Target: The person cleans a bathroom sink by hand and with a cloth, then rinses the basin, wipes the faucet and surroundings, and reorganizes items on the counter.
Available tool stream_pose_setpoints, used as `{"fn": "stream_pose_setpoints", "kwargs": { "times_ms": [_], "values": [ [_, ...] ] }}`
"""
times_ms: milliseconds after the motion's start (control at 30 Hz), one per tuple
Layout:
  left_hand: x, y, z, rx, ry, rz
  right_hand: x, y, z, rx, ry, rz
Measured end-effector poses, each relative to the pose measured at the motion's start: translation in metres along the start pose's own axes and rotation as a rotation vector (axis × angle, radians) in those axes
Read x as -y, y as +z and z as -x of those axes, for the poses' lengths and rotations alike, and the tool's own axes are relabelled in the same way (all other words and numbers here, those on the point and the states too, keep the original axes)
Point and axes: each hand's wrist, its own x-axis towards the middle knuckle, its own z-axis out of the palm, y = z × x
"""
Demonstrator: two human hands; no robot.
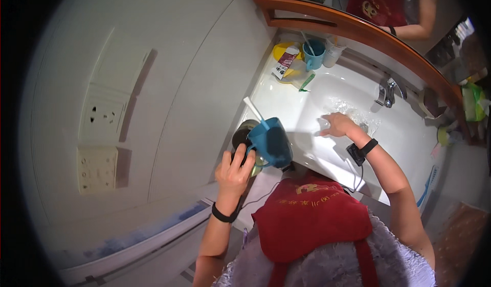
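Note:
My left hand [234,173] has its fingers curled at the handle of a blue mug [275,145], to the left of the sink's front edge. A toothbrush [254,110] with a white end stands in the mug, leaning left. Behind the mug, partly covered, is a dark round container [243,133]. My right hand [338,125] reaches into the white sink [327,90], fingers spread and apparently holding nothing. Rippling water [365,115] lies beside it in the basin, below the chrome tap [391,92].
On the back left ledge are a second blue mug [314,56] with a toothbrush, a white cup [333,54], a toothpaste tube [286,62] and yellow items. A wood-framed mirror [337,18] overhangs the ledge. A blue comb [428,184] lies at the right edge.

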Motion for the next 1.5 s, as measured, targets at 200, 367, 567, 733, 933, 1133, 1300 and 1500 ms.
{"fn": "stream_pose_setpoints", "kwargs": {
  "times_ms": [200,367,567,733,933,1133,1300,1500],
  "values": [
    [0.005,0.021,-0.008,-0.041,0.052,0.064,0.091,-0.061,0.037,0.178,-0.287,-0.484],
    [0.008,0.039,-0.016,0.020,0.142,0.121,0.110,-0.046,0.034,0.248,-0.475,-0.958],
    [0.015,0.045,-0.025,0.099,0.135,0.128,0.096,-0.047,0.034,0.131,-0.281,-1.102],
    [0.026,0.067,-0.040,0.100,-0.101,0.161,0.074,-0.041,0.023,-0.243,-0.340,-0.966],
    [0.043,0.095,-0.059,-0.053,-0.117,0.208,0.063,-0.010,0.004,-0.300,-0.324,-0.842],
    [0.051,0.112,-0.074,-0.068,-0.079,0.247,0.071,0.009,-0.006,-0.342,-0.333,-0.745],
    [0.052,0.112,-0.075,-0.032,-0.112,0.313,0.074,0.015,-0.018,-0.338,-0.349,-0.736],
    [0.060,0.115,-0.067,-0.051,-0.159,0.247,0.085,0.025,-0.033,-0.329,-0.388,-0.734]
  ]
}}
